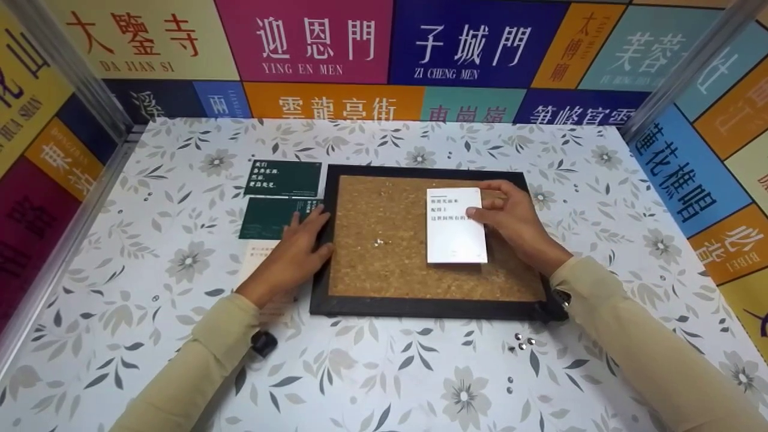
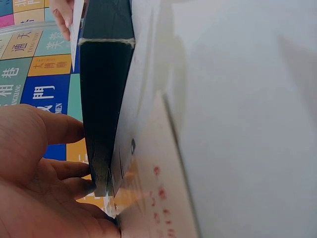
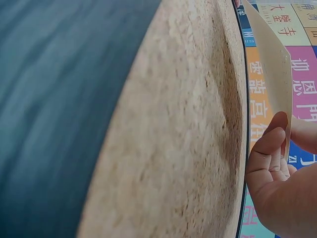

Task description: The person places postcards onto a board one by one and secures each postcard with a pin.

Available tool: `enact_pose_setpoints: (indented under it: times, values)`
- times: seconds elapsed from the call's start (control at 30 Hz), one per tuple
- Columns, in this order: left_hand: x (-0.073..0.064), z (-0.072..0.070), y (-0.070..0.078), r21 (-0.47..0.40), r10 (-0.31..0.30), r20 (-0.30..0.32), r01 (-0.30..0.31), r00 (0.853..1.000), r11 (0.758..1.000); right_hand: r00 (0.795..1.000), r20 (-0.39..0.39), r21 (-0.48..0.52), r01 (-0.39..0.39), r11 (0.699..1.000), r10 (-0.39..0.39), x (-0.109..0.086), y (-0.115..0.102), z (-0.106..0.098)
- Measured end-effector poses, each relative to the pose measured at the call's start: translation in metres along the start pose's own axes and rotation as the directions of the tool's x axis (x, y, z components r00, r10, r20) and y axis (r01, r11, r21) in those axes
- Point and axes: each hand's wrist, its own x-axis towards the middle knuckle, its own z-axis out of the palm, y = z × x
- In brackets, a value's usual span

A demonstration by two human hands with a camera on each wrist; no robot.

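A white card (image 1: 453, 237) with dark printed characters is pinched between the thumb and fingers of my right hand (image 1: 516, 222), over the right half of a cork board (image 1: 378, 273). The right wrist view has the card (image 3: 272, 59) raised off the cork, gripped near one end. My left hand (image 1: 288, 264) rests at the board's left side, fingers spread, fingertips touching the black frame (image 2: 101, 94). Under and beside that hand lie a dark green card (image 1: 264, 219) and a cream card (image 1: 258, 252), partly hidden. Another dark green card (image 1: 285, 178) lies just above them.
Several small silver studs (image 1: 523, 343) lie on the flower-patterned tabletop (image 1: 384, 372) in front of the board, with two more nearer me. Tiny bright specks dot the cork. Colourful panels (image 1: 312, 42) with large characters wall the table's back and sides.
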Motion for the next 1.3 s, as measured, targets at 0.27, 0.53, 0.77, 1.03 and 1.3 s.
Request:
enact_pose_setpoints:
  times: [0.27, 0.53, 0.77, 1.03, 1.3]
  values:
    - [0.000, -0.001, -0.002, -0.016, 0.041, 0.005, -0.041, 0.999, 0.999, 1.000, 0.021, -0.004, -0.021, 1.000, 0.021, 0.003, -0.001, 0.006]
    - [0.002, 0.001, -0.004, -0.011, 0.043, -0.010, -0.043, 0.999, 0.999, 1.000, 0.014, 0.025, -0.022, 0.999, 0.022, 0.006, 0.000, 0.010]
    - [-0.002, -0.001, 0.003, -0.008, 0.025, 0.001, -0.025, 1.000, 1.000, 1.000, 0.025, 0.046, -0.013, 0.999, 0.012, 0.007, -0.002, 0.015]
    - [0.004, 0.003, -0.007, 0.003, 0.013, -0.008, -0.013, 1.000, 1.000, 1.000, 0.028, 0.018, -0.012, 1.000, 0.011, 0.010, -0.004, 0.022]
    - [0.002, 0.001, -0.005, 0.000, 0.044, -0.006, -0.044, 0.999, 0.999, 0.998, 0.036, 0.016, -0.045, 0.999, 0.044, 0.012, -0.004, 0.027]
